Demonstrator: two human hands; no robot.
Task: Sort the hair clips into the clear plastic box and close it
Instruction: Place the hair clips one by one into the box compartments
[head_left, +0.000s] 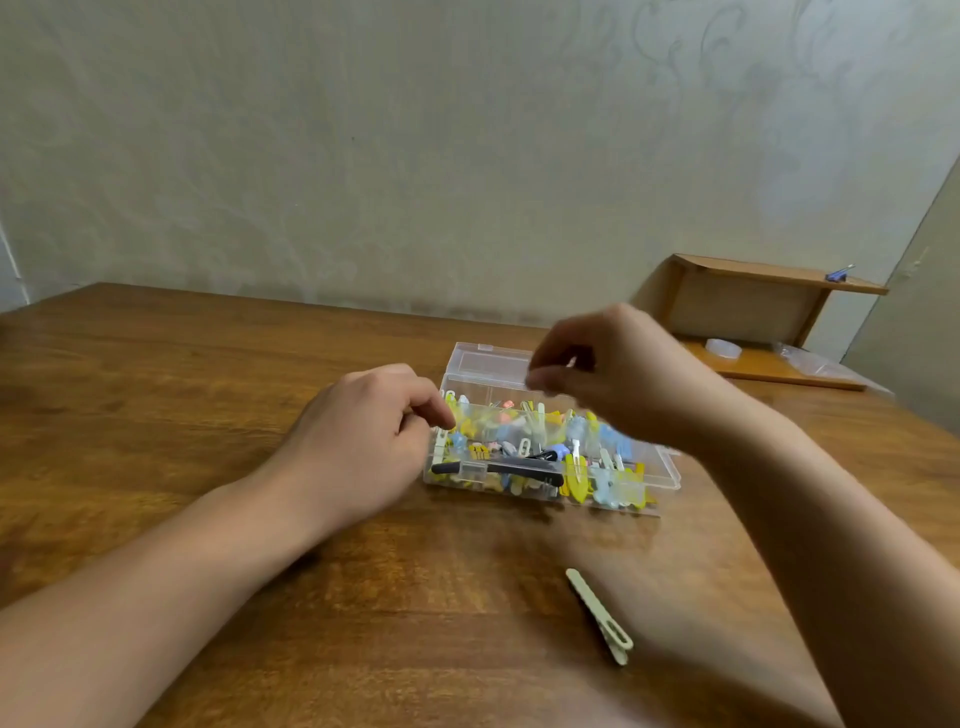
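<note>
The clear plastic box (662, 475) sits mid-table, packed with several yellow, blue, pink and white hair clips (519, 431) and a black clip (524, 469) along its front. Its clear lid (485, 364) stands raised at the back. My left hand (363, 441) is at the box's left end, fingers curled against the rim. My right hand (618, 369) hovers over the box, blurred, with thumb and fingers pinching the lid's edge. One pale green hair clip (600, 616) lies loose on the table, nearer to me than the box.
The wooden table (208, 389) stands against a pale wall. A small wooden shelf (753, 291) at the back right carries a purple clip (837, 274). Below it lie a clear round item (723, 347) and a plastic bag (815, 361).
</note>
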